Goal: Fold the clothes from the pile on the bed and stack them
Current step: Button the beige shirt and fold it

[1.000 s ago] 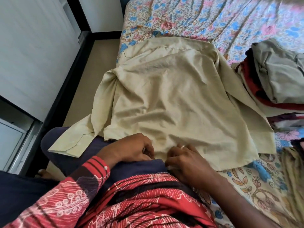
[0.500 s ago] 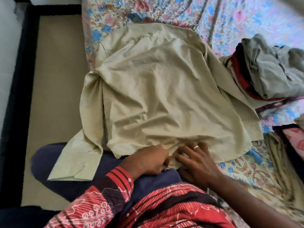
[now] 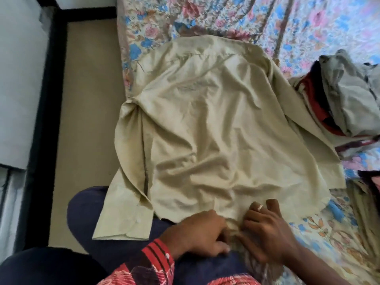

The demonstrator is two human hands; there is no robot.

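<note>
A beige long-sleeved shirt [image 3: 216, 124] lies spread back-up on the floral bedsheet [image 3: 205, 15], collar at the far end and hem toward me. Its left sleeve [image 3: 125, 210] hangs off the bed edge over my dark-trousered knee. The right sleeve runs down along the shirt's right side. My left hand [image 3: 199, 235] is curled at the middle of the hem and pinches the bunched cloth there. My right hand [image 3: 267, 229], wearing a ring, lies just beside it. Two of its fingers rest on top of the hem and the others grip the same bunched fabric.
A heap of clothes [image 3: 349, 95], grey on top with red and white beneath, sits at the bed's right side. More garments [image 3: 368, 188] lie at the right edge. Beige floor [image 3: 86, 99] and a black border strip [image 3: 55, 79] are to the left of the bed.
Both hands have stayed together at the middle of the hem, gathering a little more cloth. The view has swung slightly; the shirt lies as before.
</note>
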